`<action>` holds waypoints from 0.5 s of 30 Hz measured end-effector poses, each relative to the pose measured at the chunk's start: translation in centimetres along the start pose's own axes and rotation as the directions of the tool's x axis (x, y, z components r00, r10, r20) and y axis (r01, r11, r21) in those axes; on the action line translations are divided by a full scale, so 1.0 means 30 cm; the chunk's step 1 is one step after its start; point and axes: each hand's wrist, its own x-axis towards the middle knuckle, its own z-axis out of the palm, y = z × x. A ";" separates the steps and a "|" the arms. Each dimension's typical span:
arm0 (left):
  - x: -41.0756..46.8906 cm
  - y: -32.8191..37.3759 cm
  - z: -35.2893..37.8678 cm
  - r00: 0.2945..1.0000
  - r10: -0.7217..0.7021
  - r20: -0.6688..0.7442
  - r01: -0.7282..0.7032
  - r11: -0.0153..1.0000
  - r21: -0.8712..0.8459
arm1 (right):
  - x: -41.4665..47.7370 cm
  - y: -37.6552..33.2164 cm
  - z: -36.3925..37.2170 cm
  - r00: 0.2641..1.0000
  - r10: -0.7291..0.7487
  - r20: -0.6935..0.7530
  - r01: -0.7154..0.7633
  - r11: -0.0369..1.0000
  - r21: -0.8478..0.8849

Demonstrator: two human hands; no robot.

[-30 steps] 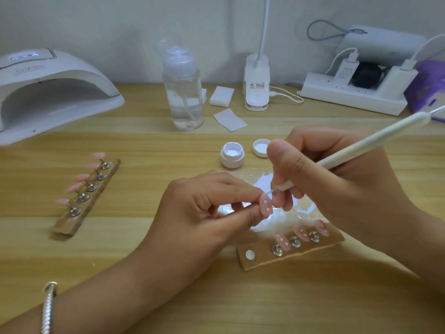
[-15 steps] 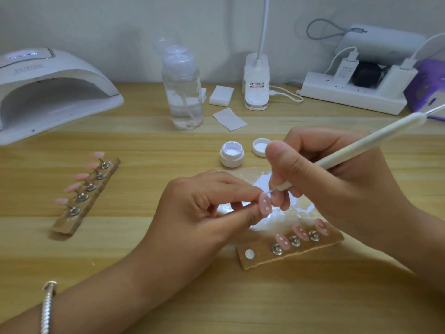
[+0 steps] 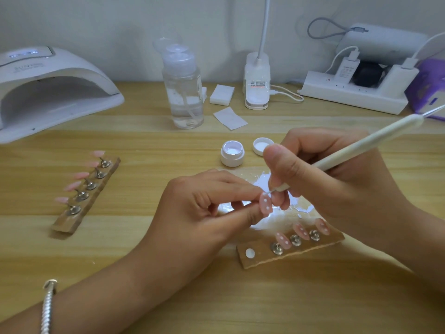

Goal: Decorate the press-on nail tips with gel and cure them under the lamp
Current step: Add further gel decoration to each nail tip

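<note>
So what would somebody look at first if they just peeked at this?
Probably the two hands in the middle: the left hand pinches a pink nail tip with white dots, and the right hand points a white dotting tool at its top edge. Next, the big white curing lamp at the far left, and the open gel pot just behind the hands.

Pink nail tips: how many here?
9: five on the left strip, three dotted on the right strip, one tip pinched by the left hand. Others may hide under the right hand.
</note>
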 end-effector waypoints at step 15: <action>-0.001 0.002 0.000 1.000 0.001 0.000 -0.001 1.000 -0.009 | -0.001 -0.001 -0.001 1.000 -0.001 0.002 0.001 1.000 -0.012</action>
